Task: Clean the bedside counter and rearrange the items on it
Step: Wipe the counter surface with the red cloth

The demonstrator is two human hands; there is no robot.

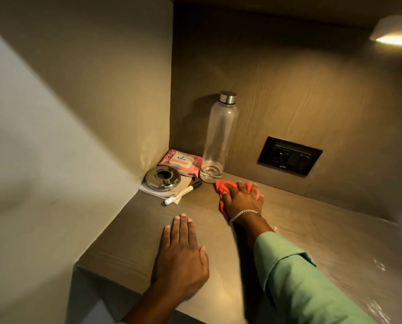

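My right hand (243,199) presses a red cloth (223,187) flat on the wooden bedside counter (134,232), just right of a clear empty bottle (219,136) with a steel cap. My left hand (181,251) lies flat on the counter near its front edge, fingers together, holding nothing. In the back left corner sit a pink wet-wipes pack (180,163), a round steel ashtray (163,178) on a small notepad (157,193), and a white marker (183,192) lying across the notepad.
A black socket plate (288,155) is set in the back wall just above the counter. A lamp (396,35) glows at the top right. Walls close the counter at left and back. Glare covers the counter's right side.
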